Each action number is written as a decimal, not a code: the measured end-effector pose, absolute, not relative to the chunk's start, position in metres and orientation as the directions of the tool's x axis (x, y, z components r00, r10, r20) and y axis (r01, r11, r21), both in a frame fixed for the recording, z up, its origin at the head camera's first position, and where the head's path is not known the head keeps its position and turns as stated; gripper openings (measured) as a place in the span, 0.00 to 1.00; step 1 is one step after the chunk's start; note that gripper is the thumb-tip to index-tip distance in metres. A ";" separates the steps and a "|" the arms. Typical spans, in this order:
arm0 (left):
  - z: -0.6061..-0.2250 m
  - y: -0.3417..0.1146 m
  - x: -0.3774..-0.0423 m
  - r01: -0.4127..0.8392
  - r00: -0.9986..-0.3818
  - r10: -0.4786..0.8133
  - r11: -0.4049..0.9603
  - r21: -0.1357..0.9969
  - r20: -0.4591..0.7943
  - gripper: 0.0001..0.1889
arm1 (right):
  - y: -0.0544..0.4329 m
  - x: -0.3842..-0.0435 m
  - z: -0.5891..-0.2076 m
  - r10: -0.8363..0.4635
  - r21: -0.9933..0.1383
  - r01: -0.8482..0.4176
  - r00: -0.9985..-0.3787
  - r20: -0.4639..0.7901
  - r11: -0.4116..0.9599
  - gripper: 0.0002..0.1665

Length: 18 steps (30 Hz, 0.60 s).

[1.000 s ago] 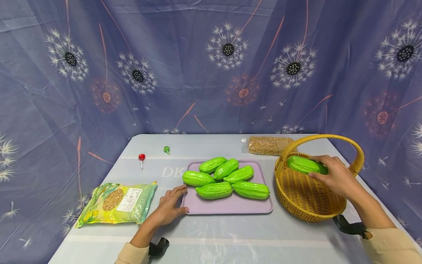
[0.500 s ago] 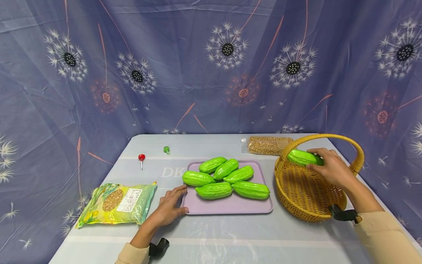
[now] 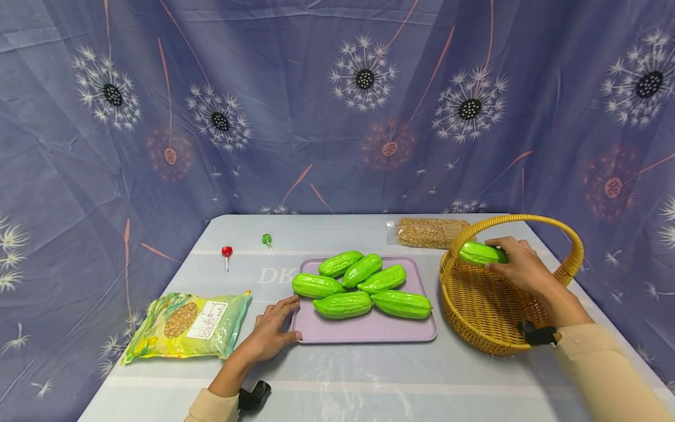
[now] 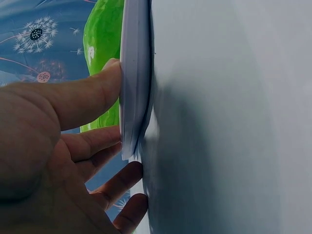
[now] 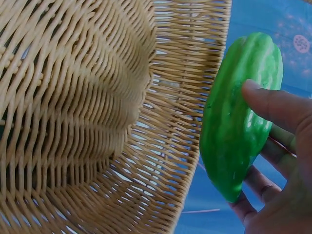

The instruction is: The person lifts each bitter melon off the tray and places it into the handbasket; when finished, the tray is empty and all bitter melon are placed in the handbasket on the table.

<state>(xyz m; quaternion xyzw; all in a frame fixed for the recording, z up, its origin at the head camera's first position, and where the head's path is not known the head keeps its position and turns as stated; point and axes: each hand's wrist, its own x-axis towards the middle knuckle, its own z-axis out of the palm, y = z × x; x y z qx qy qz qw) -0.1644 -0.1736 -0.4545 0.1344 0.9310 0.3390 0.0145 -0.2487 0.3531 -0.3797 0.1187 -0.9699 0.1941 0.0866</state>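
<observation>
In the head view my right hand [image 3: 519, 265] grips a ridged green bitter melon [image 3: 481, 253] under the handle of the woven basket [image 3: 495, 343], over its far side. The right wrist view shows the thumb on one face of this bitter melon [image 5: 241, 117] and fingers behind it, with the basket's wicker rim [image 5: 190, 117] right beside it. My left hand [image 3: 270, 331] rests at the left edge of a lilac tray [image 3: 364, 334], thumb and fingertips touching its rim [image 4: 134, 78], fingers loosely bent. Several more bitter melons [image 3: 343, 305] lie on that tray.
A yellow-green bag of beans [image 3: 184, 325] lies left of my left hand. Farther back are a red lollipop [image 3: 227, 252] and a green lollipop [image 3: 266, 239]. Behind the basket's left side lies a clear pack of grains [image 3: 429, 232]. A dandelion-patterned curtain [image 3: 295, 105] surrounds the table.
My right hand has lifted the bitter melon and shifted it slightly left and toward the basket's far rim. The left hand and the tray have stayed still.
</observation>
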 end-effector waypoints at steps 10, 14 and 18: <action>-0.454 -0.174 -0.164 0.247 -0.962 0.262 0.731 0.636 0.072 0.31 | 0.353 -0.259 -0.395 -0.209 -0.332 -0.264 -0.959 0.193 0.906 0.32; -0.454 -0.174 -0.164 0.251 -0.961 0.269 0.733 0.632 0.069 0.31 | 0.354 -0.262 -0.400 -0.196 -0.338 -0.238 -0.968 0.154 0.910 0.32; -0.454 -0.174 -0.164 0.248 -0.961 0.270 0.736 0.630 0.063 0.31 | 0.354 -0.264 -0.403 -0.201 -0.341 -0.228 -0.973 0.114 0.912 0.31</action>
